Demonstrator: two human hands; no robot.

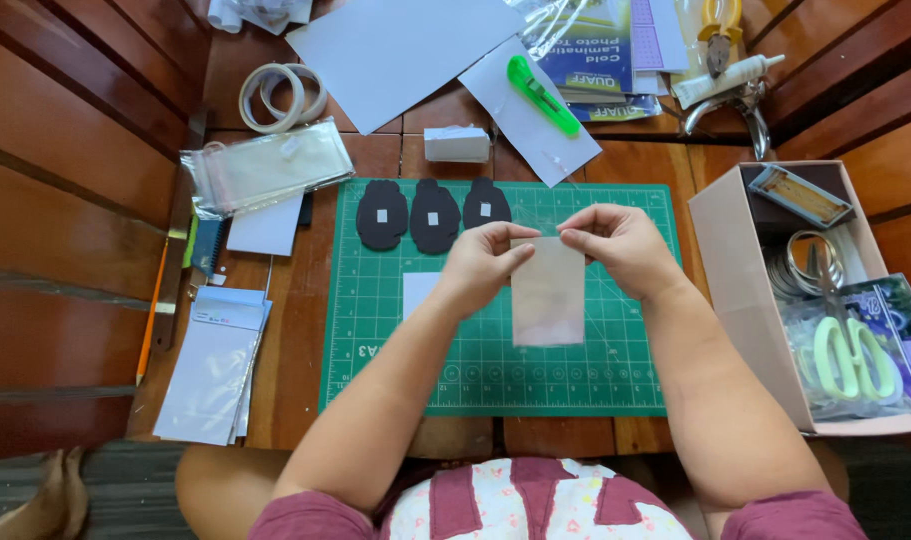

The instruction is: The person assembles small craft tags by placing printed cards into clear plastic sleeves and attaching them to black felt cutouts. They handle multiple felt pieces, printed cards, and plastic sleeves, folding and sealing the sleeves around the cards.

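Both arms reach out from just under the camera, over a pink and white top, to the middle of a green mat [615, 380].

From the head view, I see the left hand [480, 265] and the right hand [620, 245] up above the mat, close to each other. Each one pinches a top corner of a thin clear sheet [547, 295] between thumb and fingers. So both hands are closed tight on the sheet. It hangs down flat between them, over the mat and not touching it, as far as I can tell.

Behind the hands, three black shapes [433, 214] lie side by side on the far edge of the mat. Each has a small white square stuck on it. I think those three are cut out and ready. A small white card [417, 292] lies on the mat, partly hidden by the left hand.

I think the work is about half done. The shapes are made, but none is under the sheet yet.

Around the mat I see tape rolls [281, 95], a green knife [535, 93], a bag of clear sleeves [267, 165] and a pile of white cards [215, 365]. On the right a box [750, 300] holds green scissors [855, 355].
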